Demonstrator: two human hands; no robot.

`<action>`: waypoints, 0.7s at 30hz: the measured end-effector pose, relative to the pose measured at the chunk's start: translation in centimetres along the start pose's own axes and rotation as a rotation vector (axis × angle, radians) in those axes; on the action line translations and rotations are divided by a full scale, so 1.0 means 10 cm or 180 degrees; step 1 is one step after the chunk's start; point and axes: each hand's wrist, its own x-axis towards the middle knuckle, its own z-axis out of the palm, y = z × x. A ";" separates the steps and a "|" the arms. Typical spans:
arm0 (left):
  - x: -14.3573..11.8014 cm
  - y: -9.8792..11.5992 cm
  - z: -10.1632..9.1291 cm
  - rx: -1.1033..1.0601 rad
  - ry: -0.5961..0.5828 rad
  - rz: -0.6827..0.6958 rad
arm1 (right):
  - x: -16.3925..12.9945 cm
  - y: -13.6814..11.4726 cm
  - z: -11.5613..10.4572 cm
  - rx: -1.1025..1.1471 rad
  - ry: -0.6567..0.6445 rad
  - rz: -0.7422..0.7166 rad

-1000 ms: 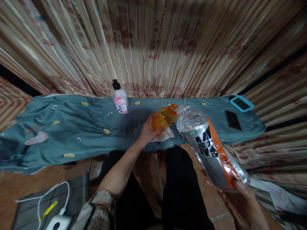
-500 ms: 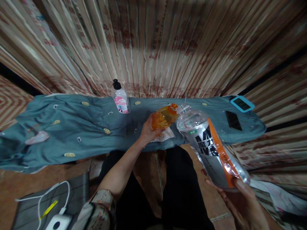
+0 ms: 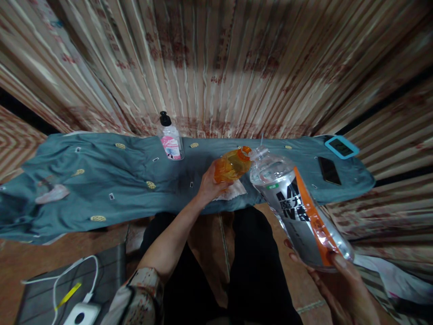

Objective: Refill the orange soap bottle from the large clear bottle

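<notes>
An orange see-through bottle (image 3: 233,165) is gripped by my left hand (image 3: 209,186), its open mouth tipped to the right. My right hand (image 3: 341,280) is closed around the base of a large clear plastic bottle (image 3: 297,212) with a silver, black and orange label. That bottle slants up to the left, its neck right beside the orange bottle's mouth; whether the two touch I cannot tell. Beneath my left hand lies a pale tissue or packet (image 3: 232,191) on the cloth. Farther left, a pump bottle (image 3: 171,143) with a black top and pink label stands upright.
A teal patterned cloth (image 3: 128,171) covers the narrow table. At its right end are a black phone (image 3: 329,170) and a blue-framed digital clock (image 3: 342,147). A pale item (image 3: 53,194) lies at left. A white device with a cable (image 3: 82,313) is at lower left. Pleated curtains (image 3: 209,67) hang behind.
Almost nothing differs. The large clear bottle has shifted very slightly to the right; both hands keep their grips.
</notes>
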 end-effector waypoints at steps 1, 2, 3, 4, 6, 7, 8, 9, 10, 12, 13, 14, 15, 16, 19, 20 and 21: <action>0.00 0.00 0.00 -0.0056 -0.0019 -0.0030 | 0.00 0.00 -0.01 -0.0032 -0.0029 -0.0013; 0.00 0.01 0.00 -0.0131 -0.0054 -0.0062 | 0.01 0.00 -0.01 -0.0071 -0.0054 -0.0029; 0.00 0.01 0.00 -0.0201 -0.0084 -0.0085 | 0.01 0.01 -0.01 -0.0102 -0.0060 -0.0038; 0.00 0.01 0.00 -0.0239 -0.0086 -0.0089 | 0.01 0.01 -0.01 -0.0112 -0.0051 -0.0036; 0.00 0.01 0.00 -0.0277 -0.0082 -0.0084 | 0.00 0.01 -0.01 -0.0049 0.0005 -0.0018; 0.00 0.00 0.00 -0.0285 -0.0073 -0.0082 | -0.01 0.01 0.00 0.0009 0.0038 -0.0008; 0.00 -0.01 0.01 -0.0284 -0.0062 -0.0082 | -0.01 0.01 0.01 0.0068 0.0065 0.0004; 0.00 -0.01 0.01 -0.0276 -0.0046 -0.0086 | -0.02 0.01 0.02 0.0109 0.0085 0.0007; 0.00 -0.02 0.01 -0.0264 -0.0035 -0.0096 | -0.02 0.01 0.03 0.0129 0.0099 0.0002; 0.00 -0.02 0.02 -0.0254 0.0005 -0.0120 | -0.03 0.00 0.05 0.0124 0.0111 -0.0017; 0.00 -0.02 0.02 -0.0258 0.0012 -0.0136 | -0.03 0.00 0.05 0.0113 0.0109 -0.0016; 0.00 -0.01 0.02 -0.0265 0.0008 -0.0150 | -0.03 0.00 0.05 0.0103 0.0105 -0.0013; 0.00 0.00 0.03 -0.0278 0.0004 -0.0157 | -0.03 -0.01 0.05 0.0100 0.0104 -0.0012; 0.00 0.00 0.03 -0.0290 -0.0002 -0.0160 | -0.03 -0.01 0.06 0.0099 0.0110 -0.0008; 0.00 0.03 0.03 -0.0288 0.0018 -0.0170 | -0.04 -0.01 0.06 0.0096 0.0131 -0.0035; 0.00 0.04 0.03 -0.0276 0.0025 -0.0181 | -0.04 -0.01 0.06 0.0079 0.0115 -0.0043; 0.00 0.05 0.03 -0.0261 0.0026 -0.0196 | -0.05 -0.01 0.06 0.0059 0.0087 -0.0049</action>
